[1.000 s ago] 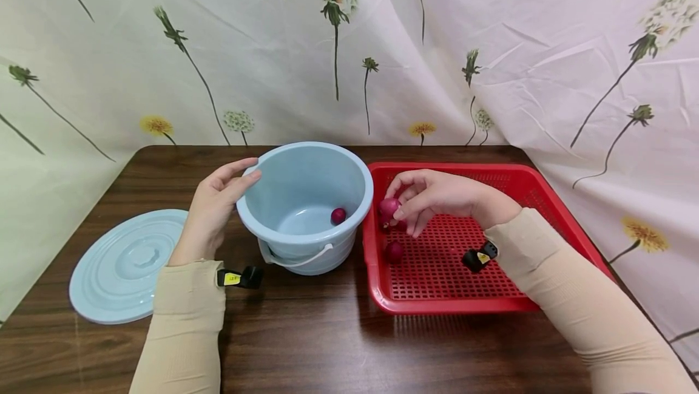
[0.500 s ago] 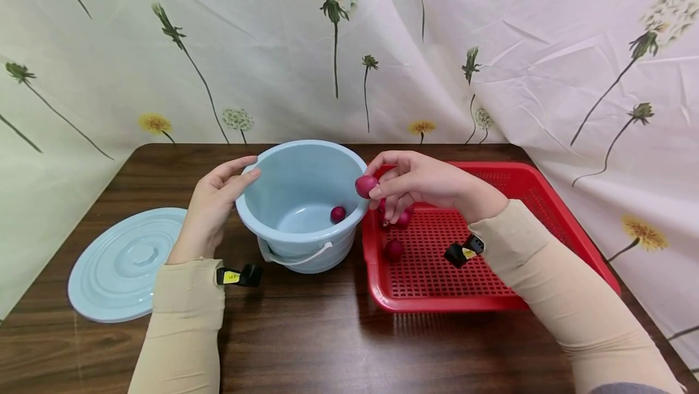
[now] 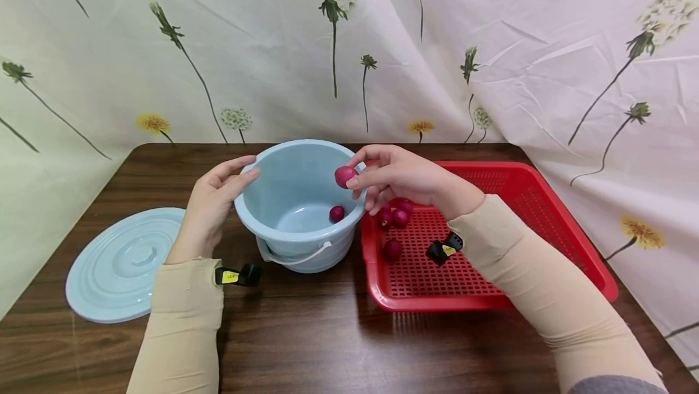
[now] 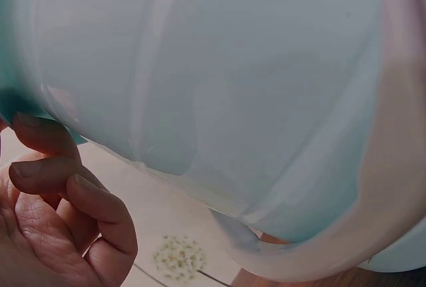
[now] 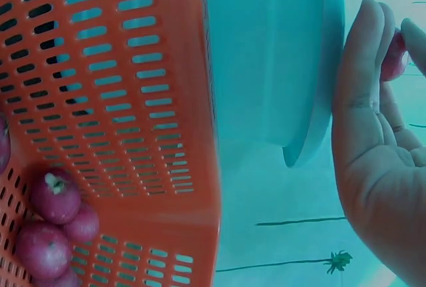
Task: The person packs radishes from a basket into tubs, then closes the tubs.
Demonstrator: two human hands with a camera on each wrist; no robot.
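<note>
The right hand (image 3: 401,176) pinches what seems a radish (image 3: 344,176) over the bucket (image 3: 306,237).

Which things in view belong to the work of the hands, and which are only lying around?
In the job, it seems:
Pale blue plastic bucket, its rim held by the left hand
Red perforated plastic basket
Small round magenta vegetables: one in the right hand, one in the bucket, others in the basket

Apparently just lying about:
Round pale blue plastic lid, untouched on the brown table

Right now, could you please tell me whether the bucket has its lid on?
No, the lid lies on the table, left of the bucket.
</note>
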